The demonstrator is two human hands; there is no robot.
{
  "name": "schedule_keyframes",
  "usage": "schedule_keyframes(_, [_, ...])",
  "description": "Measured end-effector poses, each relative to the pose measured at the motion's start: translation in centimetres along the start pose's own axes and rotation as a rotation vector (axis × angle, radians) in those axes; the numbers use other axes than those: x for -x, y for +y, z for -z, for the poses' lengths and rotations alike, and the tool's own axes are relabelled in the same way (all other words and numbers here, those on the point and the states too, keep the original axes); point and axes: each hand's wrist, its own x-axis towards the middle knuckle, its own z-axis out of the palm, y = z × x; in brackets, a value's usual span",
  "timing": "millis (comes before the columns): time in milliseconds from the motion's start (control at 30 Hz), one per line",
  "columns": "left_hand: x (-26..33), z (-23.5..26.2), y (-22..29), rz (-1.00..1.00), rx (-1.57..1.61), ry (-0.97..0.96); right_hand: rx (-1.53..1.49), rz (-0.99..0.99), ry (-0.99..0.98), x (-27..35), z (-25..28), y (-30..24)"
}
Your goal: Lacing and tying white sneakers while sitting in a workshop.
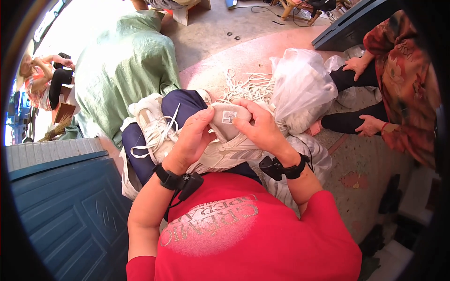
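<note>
On my lap lies a beige-white sneaker (227, 153). Its padded tongue (228, 129) is pulled up and bears a small white printed label (228, 116). My left hand (194, 133) pinches the tongue's left side, thumb on top. On the opposite edge, my right hand (262, 129) grips it with the thumb beside the label and the fingers behind. The fingers under the tongue are partly hidden. Against my left leg rests another light sneaker (149, 114), with long white laces (161, 136) hanging loose over it.
Beyond my knees lies a heap of white shoelaces (246, 86), beside a whitish plastic bag (300, 79). A large green cloth sack (126, 65) stands ahead left. A blue panelled door (75, 210) is at left. Another person (398, 79) sits at right, and one farther off (47, 79) at left.
</note>
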Motion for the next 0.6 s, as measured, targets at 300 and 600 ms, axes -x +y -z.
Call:
schedule_keyframes(300, [0.0, -0.2, 0.4, -0.049, -0.08, 0.021, 0.499, 0.493, 0.415, -0.2, -1.0, 1.4])
schedule_keyframes(600, [1.0, 0.5, 1.4, -0.242, -0.593, 0.08, 0.303, 0.138, 0.568, -0.1, 4.4, 2.5])
